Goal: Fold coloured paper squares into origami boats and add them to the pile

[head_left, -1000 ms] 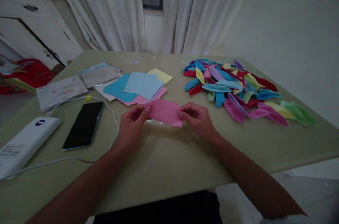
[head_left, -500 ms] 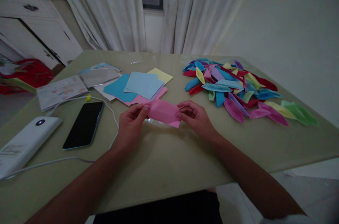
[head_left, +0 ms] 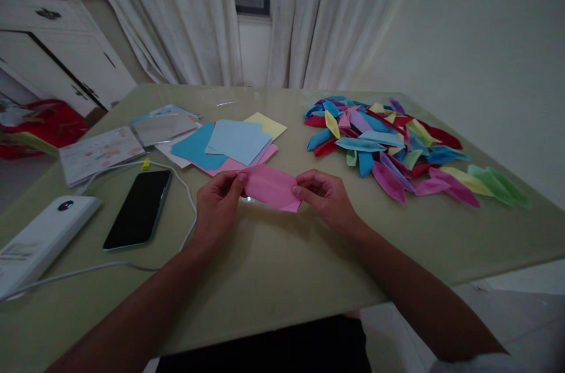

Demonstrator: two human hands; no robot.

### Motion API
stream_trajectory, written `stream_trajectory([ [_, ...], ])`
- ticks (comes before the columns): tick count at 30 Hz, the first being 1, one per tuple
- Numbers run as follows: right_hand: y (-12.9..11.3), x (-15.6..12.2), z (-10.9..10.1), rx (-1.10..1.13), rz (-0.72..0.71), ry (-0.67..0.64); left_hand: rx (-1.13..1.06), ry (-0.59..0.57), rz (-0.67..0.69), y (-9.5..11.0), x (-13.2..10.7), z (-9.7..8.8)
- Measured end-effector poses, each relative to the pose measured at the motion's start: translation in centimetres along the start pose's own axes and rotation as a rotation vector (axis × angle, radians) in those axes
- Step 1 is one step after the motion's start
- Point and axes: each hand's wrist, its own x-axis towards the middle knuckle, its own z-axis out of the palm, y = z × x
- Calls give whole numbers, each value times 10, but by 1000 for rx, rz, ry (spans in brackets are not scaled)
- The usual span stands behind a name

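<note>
A pink sheet of paper [head_left: 271, 187], folded into a strip, is held up slightly above the table between both hands. My left hand [head_left: 219, 199] pinches its left end, thumb on the near face. At the right end my right hand [head_left: 324, 196] grips it between thumb and fingers. Some fingertips are hidden behind the paper. Just beyond lies a loose stack of square paper sheets [head_left: 238, 140] in light blue, blue, pink and yellow. To the right is a heap of folded paper pieces [head_left: 375, 137] in many colours.
On the left of the table [head_left: 282, 279] lie a black-screened phone [head_left: 138, 209], a white power bank [head_left: 46, 240] and a looping white cable [head_left: 190, 190]. Behind them are a printed card packet [head_left: 103, 152] and clear plastic sleeves [head_left: 165, 126]. Curtains and a wall border the far side.
The pink paper's near face now looks flatter, and the flap showing at its lower right corner has drawn in line with the strip. Both hands keep nearly the same place.
</note>
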Motion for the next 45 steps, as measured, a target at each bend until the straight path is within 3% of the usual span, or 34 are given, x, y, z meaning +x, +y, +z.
stream_trajectory([
  [4, 1, 1, -3, -14, -15, 12, -53, -89, -57, -1, 2, -1],
  [12, -1, 1, -3, -59, -42, -28, -202, -74, -174, -10, 8, -6],
  [20, 2, 4, -5, 70, 32, -66, -64, -26, -54, -8, 8, -6],
  [23, 5, 5, -5, 48, 17, -73, 131, -48, 94, -8, 7, -9],
  [27, 5, 1, -2, -23, -25, -86, 451, -136, 598, -9, 0, -9],
  [29, 3, -2, 1, -3, -31, -129, 495, -246, 742, -10, -5, -7],
  [33, 1, -5, 4, 72, -39, -220, 568, -357, 810, -15, -12, -2],
  [37, 2, -5, 4, 82, -61, -252, 613, -378, 815, -18, -12, -3],
  [45, 0, -3, 2, 3, -74, -246, 493, -419, 793, -22, -11, -2],
])
